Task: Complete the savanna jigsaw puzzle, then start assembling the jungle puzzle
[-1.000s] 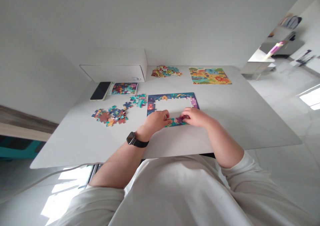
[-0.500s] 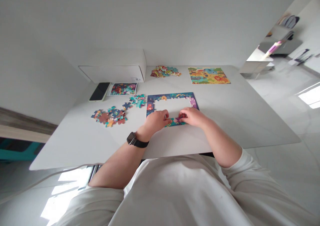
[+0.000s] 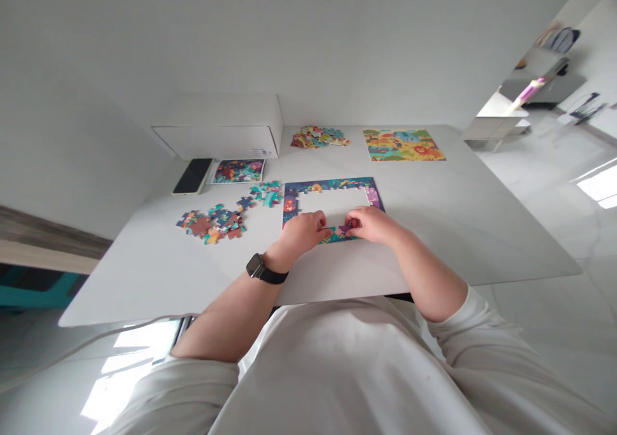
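Observation:
A jigsaw puzzle border (image 3: 332, 184), dark blue with sea animals, lies on the table around a bare white middle. My left hand (image 3: 303, 232) rests over its near left corner, fingers curled and thumb on the near strip, holding it. At the near right side, my right hand (image 3: 372, 223) pinches a purple puzzle piece (image 3: 344, 229) against that strip. Both palms hide parts of the border. Left of it lie loose puzzle pieces: a mixed heap (image 3: 212, 223) and a teal cluster (image 3: 267, 193).
Behind the loose pieces are a black-screened phone (image 3: 192, 176), a picture card (image 3: 238, 171) and a white box (image 3: 216, 141). Toward the wall lie another heap of pieces (image 3: 319, 137) and a yellow animal puzzle (image 3: 403, 145). The white table's (image 3: 482, 229) right edge borders the floor.
Both hands stay almost where they were. The right fingers have shifted slightly at the purple piece, showing a little more of it. The whole view has moved very slightly.

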`<action>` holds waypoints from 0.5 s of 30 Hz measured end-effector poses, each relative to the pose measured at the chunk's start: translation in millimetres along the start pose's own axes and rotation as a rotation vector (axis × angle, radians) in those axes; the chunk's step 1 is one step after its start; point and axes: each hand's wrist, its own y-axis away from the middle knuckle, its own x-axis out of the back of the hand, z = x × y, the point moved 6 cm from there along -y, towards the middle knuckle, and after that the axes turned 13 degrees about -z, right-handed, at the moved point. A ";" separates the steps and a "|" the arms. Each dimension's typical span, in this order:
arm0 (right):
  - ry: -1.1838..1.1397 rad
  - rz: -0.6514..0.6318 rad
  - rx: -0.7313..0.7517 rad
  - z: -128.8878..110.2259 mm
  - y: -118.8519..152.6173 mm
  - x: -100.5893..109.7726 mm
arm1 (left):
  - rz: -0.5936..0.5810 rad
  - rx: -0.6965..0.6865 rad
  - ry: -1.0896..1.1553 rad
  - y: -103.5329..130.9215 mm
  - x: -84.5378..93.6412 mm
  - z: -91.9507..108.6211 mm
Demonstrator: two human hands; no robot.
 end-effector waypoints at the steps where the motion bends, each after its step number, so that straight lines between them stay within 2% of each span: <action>1: -0.005 -0.002 -0.010 0.4 -0.1 -0.3 | -0.001 -0.002 -0.001 0.0 0.0 0.3; 11: -0.084 -0.032 -0.101 4.3 -2.8 -2.1 | 0.025 -0.012 -0.004 -4.0 -4.6 -0.5; 13: -0.063 -0.043 -0.060 5.4 -2.2 -0.7 | 0.058 -0.062 0.000 -2.5 -3.2 3.0; 15: -0.041 -0.034 0.002 6.7 -0.2 2.9 | 0.090 -0.191 -0.015 0.0 -2.2 11.3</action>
